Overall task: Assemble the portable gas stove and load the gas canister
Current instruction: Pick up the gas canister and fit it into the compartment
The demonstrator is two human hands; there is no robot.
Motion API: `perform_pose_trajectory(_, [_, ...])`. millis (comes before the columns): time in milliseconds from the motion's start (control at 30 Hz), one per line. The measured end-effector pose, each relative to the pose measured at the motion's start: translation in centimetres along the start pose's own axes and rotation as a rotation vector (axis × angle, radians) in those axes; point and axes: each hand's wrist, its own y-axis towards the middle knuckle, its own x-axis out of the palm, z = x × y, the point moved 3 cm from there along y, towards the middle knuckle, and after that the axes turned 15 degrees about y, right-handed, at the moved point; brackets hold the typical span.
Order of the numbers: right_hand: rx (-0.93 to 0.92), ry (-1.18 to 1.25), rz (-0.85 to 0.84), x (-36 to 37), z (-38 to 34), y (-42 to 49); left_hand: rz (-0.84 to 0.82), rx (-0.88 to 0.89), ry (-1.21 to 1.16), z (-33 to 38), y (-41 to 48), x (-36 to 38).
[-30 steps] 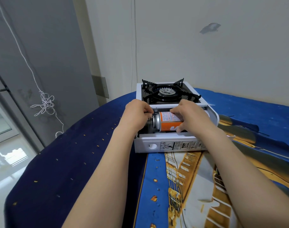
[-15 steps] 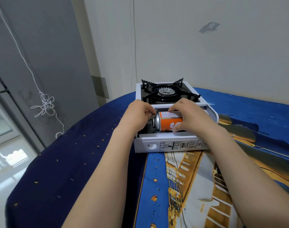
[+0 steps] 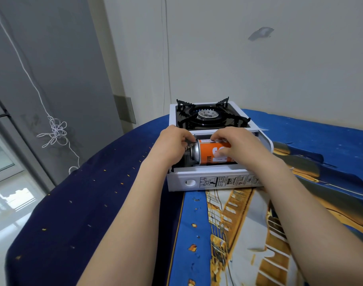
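A white portable gas stove point(image 3: 215, 180) sits on a bed, its black burner and pan support point(image 3: 209, 116) at the far side. The near compartment is open, and an orange gas canister point(image 3: 209, 151) lies sideways in it with its silver neck pointing left. My right hand point(image 3: 236, 145) wraps over the canister's body. My left hand point(image 3: 172, 143) is at the canister's neck end, fingers closed on a small metal part there; what exactly it pinches is hidden. The white compartment lid point(image 3: 266, 141) stands open at the right.
The stove rests on a blue and navy bedsheet point(image 3: 83, 203) with a yellow bridge print. A white wall runs behind it. A grey panel with a knotted white cord point(image 3: 56, 131) stands at the left, with bright floor beyond the bed's left edge.
My right hand has shifted slightly on the canister, which shows more of its orange side. My left hand stays at the neck end.
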Motion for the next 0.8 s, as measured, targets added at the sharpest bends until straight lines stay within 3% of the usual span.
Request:
perform_pose_trajectory(167, [-0.003, 0.005, -0.004, -0.15, 0.17, 0.0, -0.01, 0.004, 0.006, 0.04, 0.03, -0.08])
perform_pose_trajectory(367, [-0.022, -0.159, 0.006, 0.03, -0.24, 0.02, 0.0, -0.002, -0.027, -0.32, -0.14, -0.25])
perform_pose_trajectory(800, [-0.04, -0.106, -0.044, -0.01, -0.13, 0.14, -0.021, -0.039, -0.106, -0.84, -0.24, -0.61])
